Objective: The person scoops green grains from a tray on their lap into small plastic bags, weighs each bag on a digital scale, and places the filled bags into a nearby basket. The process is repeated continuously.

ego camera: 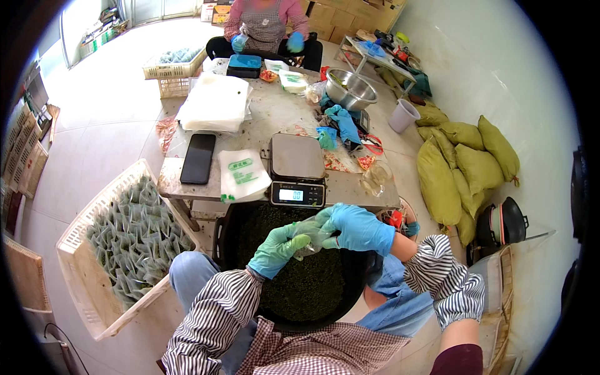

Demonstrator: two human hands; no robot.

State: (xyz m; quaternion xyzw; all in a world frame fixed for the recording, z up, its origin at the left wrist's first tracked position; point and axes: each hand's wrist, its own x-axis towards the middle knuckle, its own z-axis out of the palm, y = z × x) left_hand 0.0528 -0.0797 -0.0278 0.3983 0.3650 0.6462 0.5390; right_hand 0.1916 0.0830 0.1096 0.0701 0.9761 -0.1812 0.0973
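Observation:
My left hand point(279, 248), in a green-stained blue glove, grips one side of a small transparent plastic bag point(308, 233). My right hand point(358, 228), gloved in blue, holds the bag's other side. Both hands are over a large black tub point(349, 300) of dark green, leafy or granular material point(302, 286), which sits between my knees. Whether the bag has anything inside is hard to tell. Just beyond my hands, a digital scale point(298, 159) with a bare plate stands at the table's near edge. Beside it lies a stack of printed plastic bags point(243, 173).
A white crate point(77, 286) with many filled bags point(136, 239) stands at left. On the table point(262, 117) are a phone point(198, 159), white sheets point(213, 103), a steel bowl point(351, 89) and scissors point(373, 144). Opposite sits a co-worker point(265, 28). Green sacks point(468, 164) line the right wall.

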